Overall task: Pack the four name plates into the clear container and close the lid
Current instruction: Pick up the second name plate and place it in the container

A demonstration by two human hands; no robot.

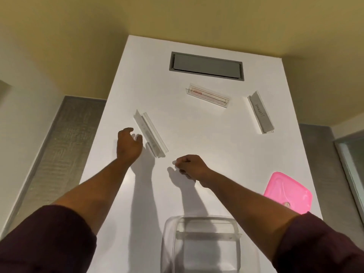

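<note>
Four clear acrylic name plates are in view. One name plate [208,235] lies across the rim of the clear container [169,243] at the near edge of the white tabletop [206,146]. A second plate [151,134] lies diagonally just beside the left hand [129,145], whose grip is spread apart and empty. A third plate [208,95], showing thin red lines, sits farther back, and a fourth plate [260,112] with a grey insert and small lettering lies to the right. The right hand [192,166] has its grip curled together, empty, above the tabletop. The pink lid [289,194] lies off the container at the right edge.
</note>
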